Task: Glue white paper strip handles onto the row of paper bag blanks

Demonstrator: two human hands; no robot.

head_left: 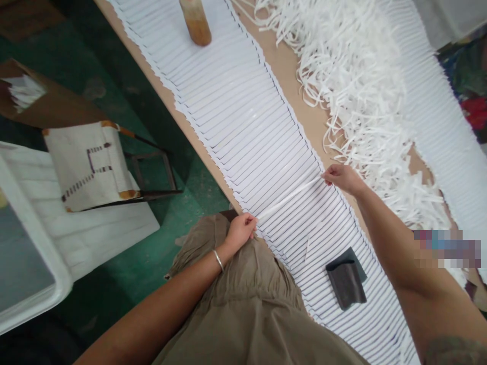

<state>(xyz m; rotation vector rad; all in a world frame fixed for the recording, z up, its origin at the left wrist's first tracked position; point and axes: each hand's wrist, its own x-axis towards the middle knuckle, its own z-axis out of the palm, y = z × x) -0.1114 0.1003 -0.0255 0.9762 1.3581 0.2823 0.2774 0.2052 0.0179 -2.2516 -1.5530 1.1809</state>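
Note:
A narrow white strip point(291, 196) is stretched between my two hands, low over a long row of overlapping white sheets with dark edges point(243, 116). My left hand point(242, 227) pinches its near end at the table edge, close to my lap. At the far side of the row, my right hand point(340, 178) pinches the other end. Below the strip, a folded dark piece of material point(346, 279) lies on the sheets. A thin white sliver point(307, 249) rests on them too.
A heap of curly white strips point(353, 76) covers the table point(283, 61) beyond the row. A bottle with brown contents point(196, 23) stands on the sheets farther up. To the left are a cloth-topped stool point(89, 167), a cardboard box point(53, 104) and a white-rimmed tub point(57, 279).

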